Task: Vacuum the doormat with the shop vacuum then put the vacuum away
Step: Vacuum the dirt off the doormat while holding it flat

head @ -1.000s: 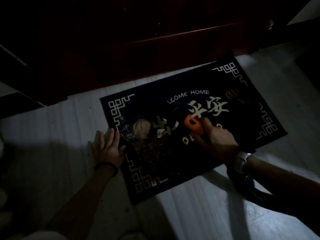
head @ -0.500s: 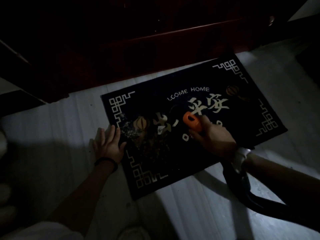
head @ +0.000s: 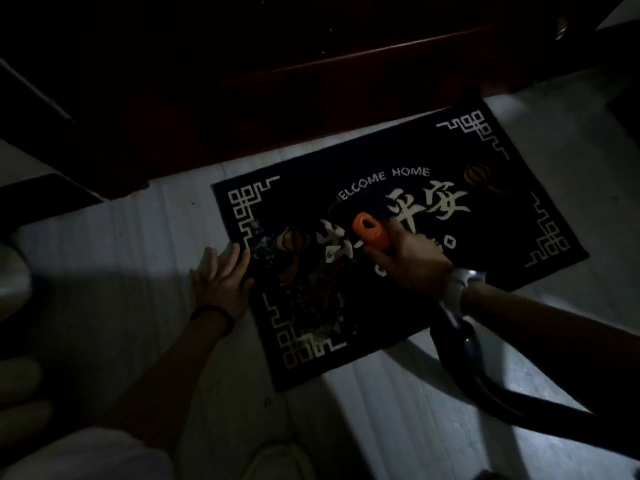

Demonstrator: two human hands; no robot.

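Note:
A dark doormat (head: 512, 216) with white "WELCOME HOME" lettering and a white border lies on the pale floor in dim light. Pale debris (head: 311, 303) is scattered over its left half. My right hand (head: 412, 261) grips the orange nozzle (head: 370, 232) of the vacuum, whose tip rests on the middle of the mat. A dark hose (head: 485, 379) runs from under my right wrist toward the lower right. My left hand (head: 221, 275) presses flat, fingers straight, on the mat's left edge. The vacuum's body is out of view.
A dark red wooden door (head: 311, 81) stands just behind the mat. The pale floor (head: 121, 258) lies to the left and in front. A pale shoe (head: 277, 462) shows at the bottom edge, and a round pale object (head: 14, 278) sits at the far left.
My right hand has slid the orange nozzle a little leftward across the mat. My left hand has stayed pressed on the left edge.

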